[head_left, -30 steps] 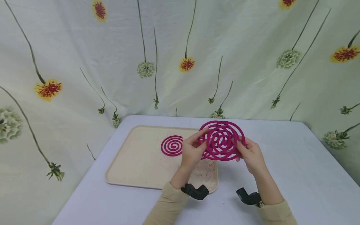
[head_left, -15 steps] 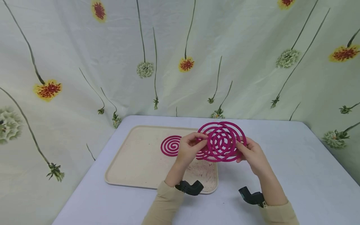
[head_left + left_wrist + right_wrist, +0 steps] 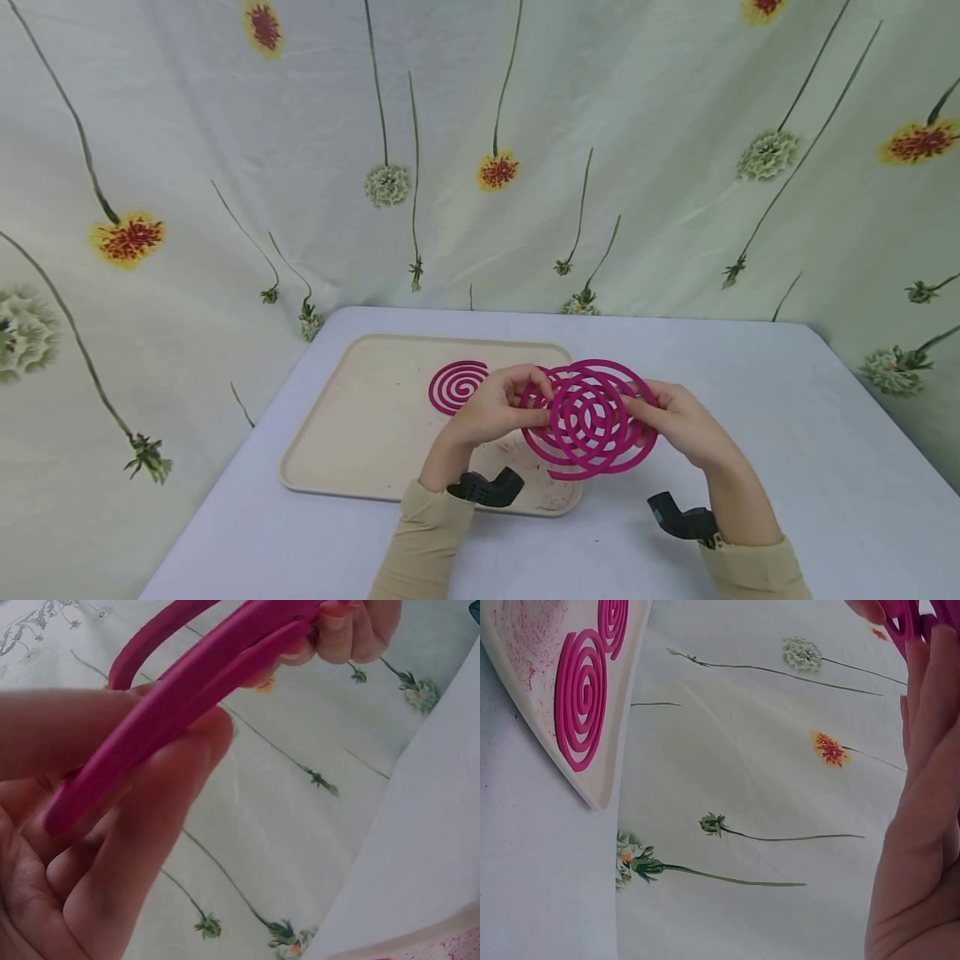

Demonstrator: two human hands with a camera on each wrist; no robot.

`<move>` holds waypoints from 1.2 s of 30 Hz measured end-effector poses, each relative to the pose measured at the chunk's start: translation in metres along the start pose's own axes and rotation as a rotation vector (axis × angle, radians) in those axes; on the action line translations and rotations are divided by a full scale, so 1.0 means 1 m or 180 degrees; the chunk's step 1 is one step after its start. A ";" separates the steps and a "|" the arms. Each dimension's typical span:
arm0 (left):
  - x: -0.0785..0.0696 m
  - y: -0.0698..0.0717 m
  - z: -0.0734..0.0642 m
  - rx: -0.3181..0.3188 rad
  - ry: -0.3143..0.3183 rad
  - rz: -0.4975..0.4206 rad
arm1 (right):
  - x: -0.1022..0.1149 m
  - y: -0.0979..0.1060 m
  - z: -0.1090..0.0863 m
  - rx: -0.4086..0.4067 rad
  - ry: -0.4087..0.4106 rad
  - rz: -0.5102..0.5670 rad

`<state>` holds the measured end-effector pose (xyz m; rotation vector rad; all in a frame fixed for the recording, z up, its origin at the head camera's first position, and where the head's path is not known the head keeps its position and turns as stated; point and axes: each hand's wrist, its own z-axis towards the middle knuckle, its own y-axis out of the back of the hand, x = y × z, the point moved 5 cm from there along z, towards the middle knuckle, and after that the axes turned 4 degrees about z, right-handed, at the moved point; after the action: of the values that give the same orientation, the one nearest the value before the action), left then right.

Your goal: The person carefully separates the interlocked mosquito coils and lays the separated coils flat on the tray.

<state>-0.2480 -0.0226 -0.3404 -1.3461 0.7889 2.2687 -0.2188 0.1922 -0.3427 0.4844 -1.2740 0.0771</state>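
Note:
Two overlapping magenta mosquito coils [image 3: 588, 419] are held up above the table between both hands, their rings crossing. At their left edge my left hand [image 3: 495, 410] pinches the rim between thumb and fingers; the left wrist view shows the coil's edge [image 3: 150, 735] between them. My right hand [image 3: 678, 421] grips the right side, thumb in front and fingers behind. Another mosquito coil [image 3: 456, 388] lies flat on the beige tray [image 3: 352, 425], partly behind my left hand. Two coils show on the tray in the right wrist view, the nearer coil [image 3: 560, 712] close to its corner.
The tray stands on a white-covered table [image 3: 780, 433], its right part specked with magenta crumbs. Behind the table hangs a flowered cloth [image 3: 660, 192]. A black wrist camera [image 3: 487, 487] sits on each forearm.
Both hands have come down and toward me with the coils, spreading slightly apart. My left hand has shifted left along the rim. The coil at the tray's left has not moved.

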 end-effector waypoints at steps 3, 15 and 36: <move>0.000 0.000 0.002 -0.0239 -0.0017 0.0002 | 0.002 0.001 0.000 -0.0305 0.0038 0.0039; -0.001 -0.001 0.007 -0.1244 -0.0170 -0.0090 | 0.007 0.002 0.002 -0.1366 0.0072 0.0148; 0.004 -0.003 0.003 0.0016 -0.0161 0.0048 | -0.001 0.000 -0.002 0.0305 -0.0144 0.0102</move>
<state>-0.2498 -0.0180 -0.3434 -1.2794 0.7898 2.3014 -0.2177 0.1930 -0.3442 0.5506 -1.3267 0.1553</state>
